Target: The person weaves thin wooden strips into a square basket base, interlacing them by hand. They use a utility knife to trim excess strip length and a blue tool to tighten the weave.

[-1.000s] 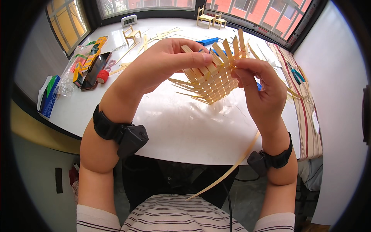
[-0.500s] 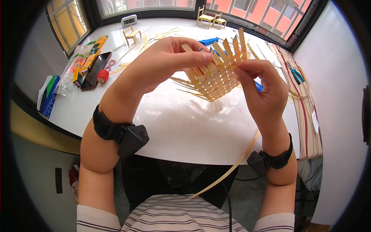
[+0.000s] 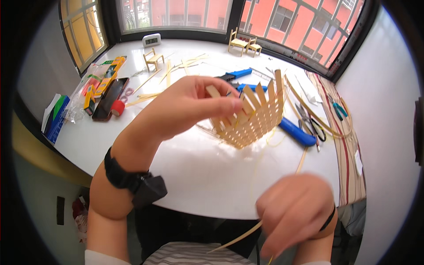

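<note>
My left hand pinches the upper edge of a small woven bamboo-strip basket, thumb in front. The basket is held tilted above the table, its loose strip ends sticking up. My right hand is lower, near the table's front edge, blurred by motion with its fingers curled closed. A thin yellow strand shows below its fingers, and a faint yellow line runs between basket and hand. A wider bamboo strip passes behind the right hand and hangs off the table.
Beyond the basket lie blue-handled pliers, a blue-handled tool and scissors. Loose bamboo strips, miniature chairs and a digital clock stand farther back. A phone and red tape roll lie left.
My right hand has left the basket's edge and moved down toward me. The left hand still holds the basket, which now appears lower in view. The head view has tilted up.
</note>
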Demonstrator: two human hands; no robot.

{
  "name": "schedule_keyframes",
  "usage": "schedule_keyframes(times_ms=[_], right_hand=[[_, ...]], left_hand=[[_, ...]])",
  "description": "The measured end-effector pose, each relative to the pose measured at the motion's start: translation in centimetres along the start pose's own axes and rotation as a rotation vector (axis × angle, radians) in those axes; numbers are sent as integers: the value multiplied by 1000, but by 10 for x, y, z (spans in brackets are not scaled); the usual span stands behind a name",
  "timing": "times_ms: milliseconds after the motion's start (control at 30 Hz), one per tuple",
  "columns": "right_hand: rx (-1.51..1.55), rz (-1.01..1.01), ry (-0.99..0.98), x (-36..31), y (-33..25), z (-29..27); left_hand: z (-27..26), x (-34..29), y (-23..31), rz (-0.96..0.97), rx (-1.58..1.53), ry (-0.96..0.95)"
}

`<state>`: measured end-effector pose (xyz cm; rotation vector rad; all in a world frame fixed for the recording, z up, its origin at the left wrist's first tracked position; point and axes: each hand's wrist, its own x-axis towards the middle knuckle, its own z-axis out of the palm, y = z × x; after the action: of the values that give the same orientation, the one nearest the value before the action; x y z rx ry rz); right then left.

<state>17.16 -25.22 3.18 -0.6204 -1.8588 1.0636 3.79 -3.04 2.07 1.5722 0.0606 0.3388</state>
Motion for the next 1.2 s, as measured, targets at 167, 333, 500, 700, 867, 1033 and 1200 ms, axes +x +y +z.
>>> schedule_keyframes(times_ms=[167, 333, 500, 700, 867, 1033, 1200], right_hand=[[108, -207, -77, 1, 17, 13], [211, -199, -6, 0, 17, 24], [248, -215, -22, 5, 21, 19], [-194, -72, 246, -2, -2, 0], [-1031, -81, 961, -6, 23, -12], [-1324, -141, 830, -3, 31, -14], [-1300, -124, 821, -2, 33, -13]], left_hand=[[0, -5, 6, -47, -49, 32], [2, -6, 7, -56, -2, 57], [2, -9, 6, -81, 5, 64], [6, -4, 8, -25, 4, 1], [6, -5, 1, -3, -27, 7], [10, -3, -5, 29, -37, 5], [8, -2, -7, 53, -54, 19]])
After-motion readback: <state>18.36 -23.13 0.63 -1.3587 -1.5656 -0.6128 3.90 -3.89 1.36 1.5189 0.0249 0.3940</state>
